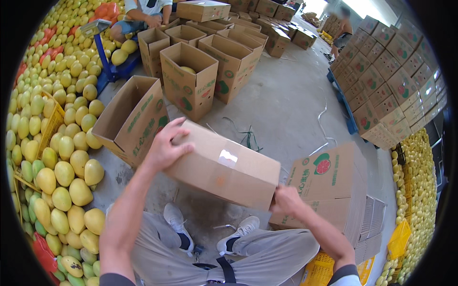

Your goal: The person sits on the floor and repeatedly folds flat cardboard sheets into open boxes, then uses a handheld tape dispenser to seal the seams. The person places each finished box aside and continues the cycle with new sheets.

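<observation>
A closed brown cardboard box, with shiny clear tape along its upper face, lies tilted in front of me above my knees. My left hand clasps its left end, thumb on the upper face and fingers over the far edge. At the opposite end my right hand is closed around the lower right corner; its fingertips are partly hidden. Just beyond my left hand stands an open, upright printed carton. Beside my right hand leans a stack of flattened printed cartons.
Yellow pomelos are heaped along the left, near a blue scale. Open cartons stand ahead, one with fruit inside. A co-worker sits behind them. Stacked boxes on a blue pallet and a yellow crate are at right.
</observation>
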Demonstrator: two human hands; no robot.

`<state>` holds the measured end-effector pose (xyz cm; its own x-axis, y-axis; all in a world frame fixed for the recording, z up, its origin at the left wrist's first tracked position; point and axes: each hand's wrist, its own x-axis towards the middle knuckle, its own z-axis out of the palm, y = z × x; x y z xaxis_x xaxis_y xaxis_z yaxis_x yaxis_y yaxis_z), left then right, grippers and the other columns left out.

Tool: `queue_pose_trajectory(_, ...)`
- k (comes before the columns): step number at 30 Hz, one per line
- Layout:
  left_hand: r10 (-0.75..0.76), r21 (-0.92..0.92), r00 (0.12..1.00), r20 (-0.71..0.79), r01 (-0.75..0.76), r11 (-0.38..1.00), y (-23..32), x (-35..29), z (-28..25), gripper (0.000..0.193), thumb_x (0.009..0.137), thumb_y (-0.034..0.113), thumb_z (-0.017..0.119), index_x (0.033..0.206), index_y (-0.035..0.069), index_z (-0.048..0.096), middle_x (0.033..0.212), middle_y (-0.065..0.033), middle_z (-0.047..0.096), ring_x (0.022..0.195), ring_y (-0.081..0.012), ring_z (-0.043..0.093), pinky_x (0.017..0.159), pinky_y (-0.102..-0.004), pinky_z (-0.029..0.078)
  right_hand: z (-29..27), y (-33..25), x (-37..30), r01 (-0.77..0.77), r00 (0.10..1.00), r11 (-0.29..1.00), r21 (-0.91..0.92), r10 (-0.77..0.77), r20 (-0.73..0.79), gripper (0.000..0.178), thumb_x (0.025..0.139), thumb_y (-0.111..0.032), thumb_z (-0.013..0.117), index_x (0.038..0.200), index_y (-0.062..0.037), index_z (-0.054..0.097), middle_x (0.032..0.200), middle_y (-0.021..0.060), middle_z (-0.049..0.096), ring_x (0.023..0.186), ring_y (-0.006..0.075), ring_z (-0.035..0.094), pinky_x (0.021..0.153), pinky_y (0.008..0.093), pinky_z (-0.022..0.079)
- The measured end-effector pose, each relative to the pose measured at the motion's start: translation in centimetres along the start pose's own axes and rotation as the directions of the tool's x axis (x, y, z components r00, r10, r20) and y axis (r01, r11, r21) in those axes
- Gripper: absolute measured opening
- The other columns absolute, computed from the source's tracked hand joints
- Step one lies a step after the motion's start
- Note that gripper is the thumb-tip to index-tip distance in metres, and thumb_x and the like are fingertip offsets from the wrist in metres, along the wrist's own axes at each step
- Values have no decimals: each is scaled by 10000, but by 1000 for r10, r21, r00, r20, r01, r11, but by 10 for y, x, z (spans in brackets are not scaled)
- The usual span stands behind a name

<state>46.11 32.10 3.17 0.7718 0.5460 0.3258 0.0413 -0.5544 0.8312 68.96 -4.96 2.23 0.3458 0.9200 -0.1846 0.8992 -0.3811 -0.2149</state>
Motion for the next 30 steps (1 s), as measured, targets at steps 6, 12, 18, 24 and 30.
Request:
queue_pose_trajectory(6,414,474,885,213,-464,748,9,18,85,300,926,178,668,1180,25,716,1375,-196,642,1320,-364,584,1146,-487,427,-40,-71,-25,-451,805,843,293,242,542,590,760,-479,745,1194,-79,760,1035,233,755,945,366,742,846,424,575)
queue_pose_trajectory(12,372,348,925,74,-374,860,33,-11,119,277,935,128,616,1159,-2,713,1328,-178,681,1313,-344,602,1135,-475,453,-189,-81,-38,-419,903,731,539,272,334,533,755,-303,854,1198,-30,742,1002,99,764,938,153,715,887,292,555)
queue_pose_trajectory(18,293,362,955,46,-290,886,24,-9,122,297,900,121,613,1154,8,718,1324,-167,693,1275,-316,641,1115,-463,477,-230,-143,137,41,955,793,608,148,-257,515,860,-348,740,1186,50,729,960,65,721,941,122,643,819,282,497)
queue_pose_trajectory(24,309,303,950,39,-306,903,33,-5,130,270,911,103,587,1125,15,726,1310,-151,705,1269,-289,649,1108,-441,484,-100,-117,401,-65,990,993,95,53,128,561,767,-437,713,1149,-29,764,1063,189,747,890,333,717,817,411,576)
queue_pose_trajectory(30,267,324,964,4,-254,911,22,-9,123,257,901,88,596,1109,22,731,1272,-133,725,1251,-270,660,1104,-421,492,-97,-194,421,-81,868,980,-184,160,470,588,675,-511,730,1027,-44,782,1075,148,753,968,319,714,831,411,548)
